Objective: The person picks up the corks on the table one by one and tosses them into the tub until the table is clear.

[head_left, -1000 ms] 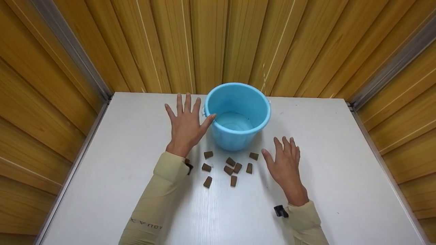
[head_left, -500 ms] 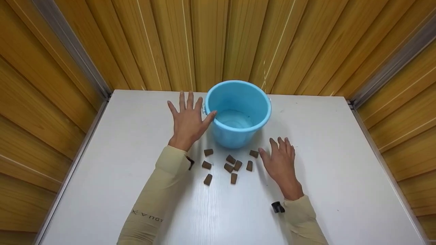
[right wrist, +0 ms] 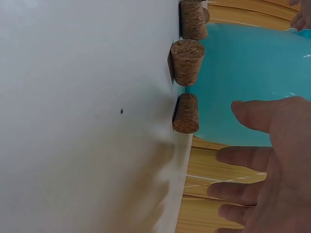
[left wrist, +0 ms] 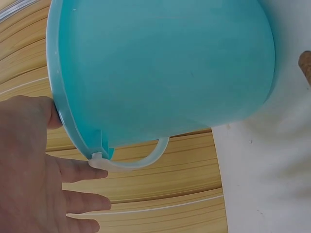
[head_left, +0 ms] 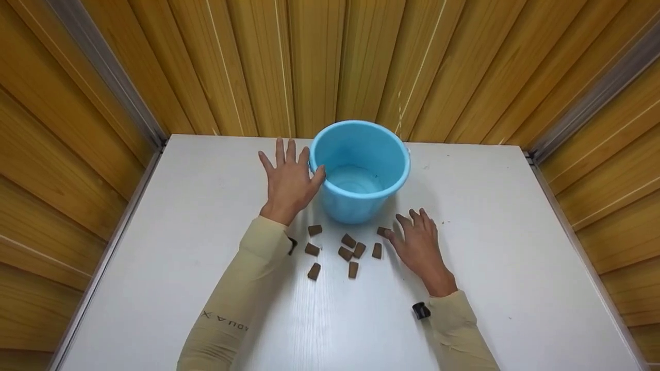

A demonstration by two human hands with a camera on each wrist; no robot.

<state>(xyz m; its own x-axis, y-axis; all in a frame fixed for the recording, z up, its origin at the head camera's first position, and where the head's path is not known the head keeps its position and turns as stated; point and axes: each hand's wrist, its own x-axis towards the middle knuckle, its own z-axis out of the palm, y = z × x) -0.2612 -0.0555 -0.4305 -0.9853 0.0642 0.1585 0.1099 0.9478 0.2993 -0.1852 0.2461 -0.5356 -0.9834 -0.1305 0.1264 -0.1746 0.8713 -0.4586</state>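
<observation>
L hand (head_left: 289,185) beside bkt (head_left: 356,208), fingers apart | R hand (head_left: 418,247) nr corks (head_left: 345,253) in frnt of bkt, fingers apart | I reckon L nudge could tip bkt

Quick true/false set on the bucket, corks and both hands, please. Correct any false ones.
1. The blue bucket stands upright on the white table. True.
2. Loose corks lie in front of the bucket. True.
3. The right hand grips a cork. False: its fingers are extended and it holds nothing.
4. The left hand is down on the bucket's floor. False: it is beside the bucket, at the rim.
5. The handle hangs below the rim. True.
</observation>
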